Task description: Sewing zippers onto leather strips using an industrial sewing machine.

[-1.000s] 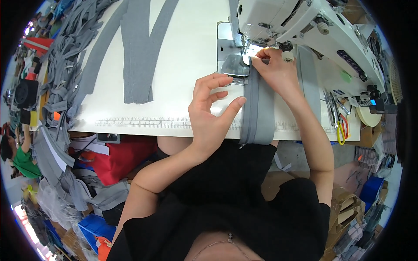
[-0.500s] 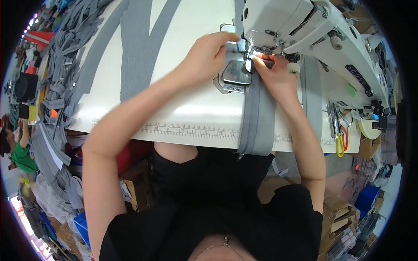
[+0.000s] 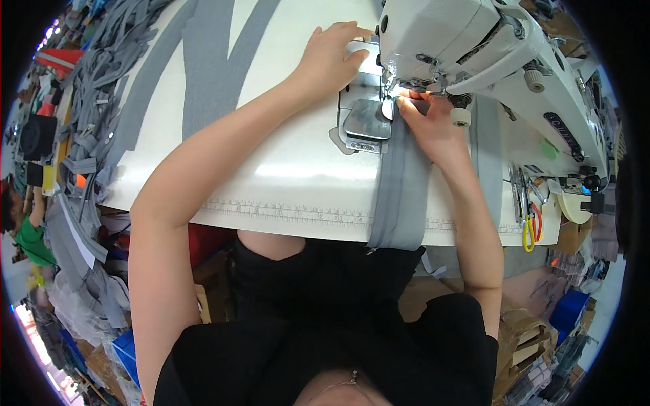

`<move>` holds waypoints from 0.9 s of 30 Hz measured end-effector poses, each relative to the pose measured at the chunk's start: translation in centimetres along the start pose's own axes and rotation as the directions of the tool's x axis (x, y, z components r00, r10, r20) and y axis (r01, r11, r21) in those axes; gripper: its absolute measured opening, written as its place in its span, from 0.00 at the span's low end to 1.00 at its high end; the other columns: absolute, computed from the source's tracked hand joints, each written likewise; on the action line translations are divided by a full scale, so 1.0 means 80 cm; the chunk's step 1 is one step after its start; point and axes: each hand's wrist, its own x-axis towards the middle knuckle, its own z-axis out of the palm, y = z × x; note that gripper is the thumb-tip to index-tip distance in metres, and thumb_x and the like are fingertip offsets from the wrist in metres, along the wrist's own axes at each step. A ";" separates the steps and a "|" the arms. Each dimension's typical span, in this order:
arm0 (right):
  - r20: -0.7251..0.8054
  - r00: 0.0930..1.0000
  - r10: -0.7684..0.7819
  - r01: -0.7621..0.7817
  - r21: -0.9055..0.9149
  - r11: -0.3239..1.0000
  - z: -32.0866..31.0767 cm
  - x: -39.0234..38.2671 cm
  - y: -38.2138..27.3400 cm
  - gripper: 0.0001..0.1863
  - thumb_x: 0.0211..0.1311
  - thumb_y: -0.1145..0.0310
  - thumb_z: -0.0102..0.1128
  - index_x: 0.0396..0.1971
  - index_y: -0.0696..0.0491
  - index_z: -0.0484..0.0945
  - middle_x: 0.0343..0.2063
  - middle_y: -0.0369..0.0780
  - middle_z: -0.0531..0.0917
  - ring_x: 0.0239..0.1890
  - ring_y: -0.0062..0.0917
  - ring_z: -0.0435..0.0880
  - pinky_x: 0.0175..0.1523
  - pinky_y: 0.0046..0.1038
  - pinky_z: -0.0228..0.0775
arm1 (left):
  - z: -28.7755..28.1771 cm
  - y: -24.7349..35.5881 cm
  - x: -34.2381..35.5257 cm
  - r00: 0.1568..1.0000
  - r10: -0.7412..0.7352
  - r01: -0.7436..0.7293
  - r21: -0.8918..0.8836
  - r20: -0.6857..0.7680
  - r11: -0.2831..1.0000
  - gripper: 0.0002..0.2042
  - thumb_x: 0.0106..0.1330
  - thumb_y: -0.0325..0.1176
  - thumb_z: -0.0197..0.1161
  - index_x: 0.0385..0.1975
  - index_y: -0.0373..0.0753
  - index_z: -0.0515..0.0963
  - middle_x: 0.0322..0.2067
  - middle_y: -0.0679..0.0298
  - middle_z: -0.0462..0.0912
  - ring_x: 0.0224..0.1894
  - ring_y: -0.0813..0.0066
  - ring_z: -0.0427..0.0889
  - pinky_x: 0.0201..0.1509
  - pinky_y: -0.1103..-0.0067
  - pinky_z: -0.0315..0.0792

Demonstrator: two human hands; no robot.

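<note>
My left hand (image 3: pixel 333 55) is raised to the left of the white sewing machine (image 3: pixel 440 40), fingers apart and curved, tips by the back of the metal plate (image 3: pixel 362 115) beside the needle. I see nothing held in it. My right hand (image 3: pixel 433 128) has thumb and fingers pinched on a grey zipper strip (image 3: pixel 399 189) just right of the presser foot (image 3: pixel 387 107); its fingertips are partly under the machine head and lit by the lamp. The strip runs toward me and over the table's front edge.
Grey fabric strips (image 3: pixel 206 61) lie across the white table (image 3: pixel 305 169), with a tangled grey pile (image 3: pixel 101 61) at the left. Scissors (image 3: pixel 529 230) and metal tools lie at right. A person in green (image 3: pixel 30 237) is at far left. Blue bins and cardboard (image 3: pixel 525 338) stand below.
My left hand has moved up and away from me to behind the presser area, its arm now stretched across the table. My right hand stays by the needle, fingertips pinched.
</note>
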 end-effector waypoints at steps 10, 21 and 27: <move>-0.022 1.000 0.011 -0.015 -0.191 0.981 0.015 0.003 0.009 0.19 0.69 0.45 0.56 0.48 0.44 0.80 0.45 0.34 0.84 0.61 0.37 0.68 0.75 0.45 0.47 | -0.011 -0.006 -0.022 0.985 -0.129 0.117 -0.102 -0.115 0.988 0.17 0.70 0.33 0.66 0.58 0.45 0.82 0.66 0.59 0.75 0.62 0.62 0.78 0.59 0.69 0.75; 0.053 0.997 0.052 -0.044 -0.142 0.989 0.022 0.011 0.031 0.26 0.72 0.39 0.51 0.55 0.44 0.76 0.50 0.40 0.83 0.60 0.25 0.77 0.78 0.48 0.41 | -0.078 -0.006 -0.036 0.986 -0.065 0.045 -0.134 -0.153 0.990 0.13 0.69 0.38 0.68 0.51 0.44 0.86 0.49 0.62 0.87 0.52 0.67 0.82 0.57 0.71 0.74; 0.145 0.979 0.143 -0.136 -0.058 0.989 -0.020 -0.018 -0.024 0.38 0.67 0.44 0.63 0.63 0.62 0.72 0.64 0.53 0.76 0.71 0.38 0.71 0.80 0.42 0.45 | -0.157 -0.084 -0.084 0.927 -0.327 0.374 0.369 -0.184 0.851 0.21 0.62 0.50 0.74 0.43 0.38 0.86 0.45 0.53 0.84 0.51 0.55 0.81 0.57 0.65 0.73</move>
